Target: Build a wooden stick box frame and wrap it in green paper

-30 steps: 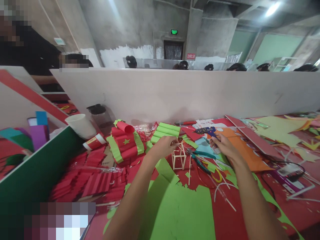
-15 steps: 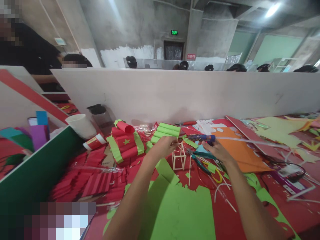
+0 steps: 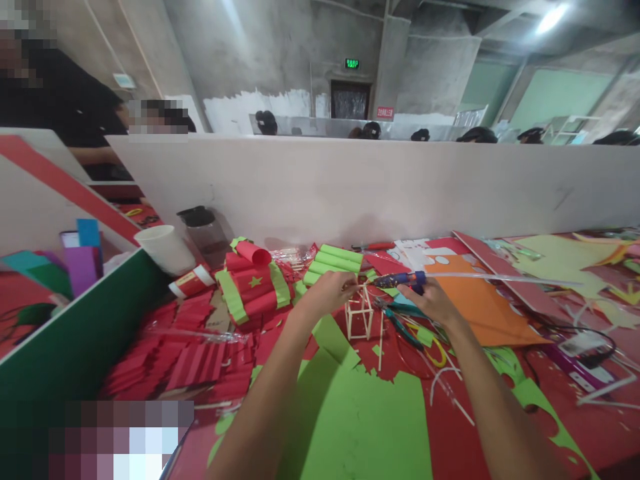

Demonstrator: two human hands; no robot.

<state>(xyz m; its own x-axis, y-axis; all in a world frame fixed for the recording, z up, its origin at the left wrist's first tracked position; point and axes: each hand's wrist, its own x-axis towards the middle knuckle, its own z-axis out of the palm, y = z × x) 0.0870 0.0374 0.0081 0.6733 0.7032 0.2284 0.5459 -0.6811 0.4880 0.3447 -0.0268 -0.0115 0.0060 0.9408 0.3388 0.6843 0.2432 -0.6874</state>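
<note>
My left hand (image 3: 327, 292) is closed in a pinch on the top of a small frame of thin white sticks (image 3: 361, 319) that stands on the red table. My right hand (image 3: 431, 300) grips a blue glue gun (image 3: 400, 279) with a clear glue stick trailing to the right. The gun's tip points left at the frame's top, close to my left fingers.
Green paper rolls (image 3: 333, 263), a red and green paper model (image 3: 253, 287), pliers (image 3: 400, 320), a white cup (image 3: 165, 249) and a dark bottle (image 3: 203, 230) lie around. A green sheet (image 3: 360, 427) covers the near table. A white partition (image 3: 380, 187) runs behind; other people sit beyond it.
My right hand picked up the glue gun from the table and brought it left to the top of the stick frame. My left hand stayed on the frame.
</note>
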